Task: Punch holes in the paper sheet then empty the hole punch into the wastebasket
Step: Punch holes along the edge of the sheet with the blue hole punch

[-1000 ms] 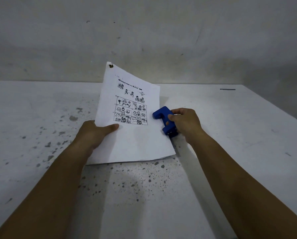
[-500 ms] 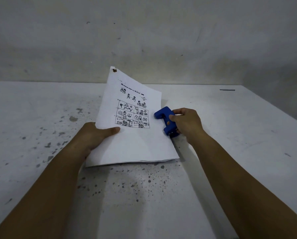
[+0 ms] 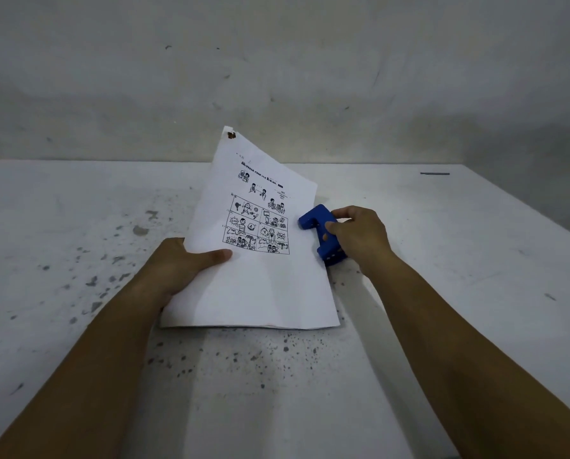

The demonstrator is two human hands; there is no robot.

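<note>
A white paper sheet (image 3: 260,286) printed with cartoon panels is held tilted up off the table, its far corner raised and marked by a dark spot. My left hand (image 3: 184,263) grips its left edge, thumb on top. At the sheet's right edge sits a blue hole punch (image 3: 321,231), and my right hand (image 3: 360,236) holds it from the right side. The sheet's right edge meets the punch; whether it is inside the slot is hidden. No wastebasket is in view.
The white table (image 3: 78,326) is speckled with dark chips and stains, mostly left and in front of the sheet. A grey wall (image 3: 277,77) stands right behind the table. A small dark strip (image 3: 434,173) lies at the far right.
The sheet has shifted slightly right and down toward the punch, and its raised far corner has dropped a little. My right hand stays on the punch.
</note>
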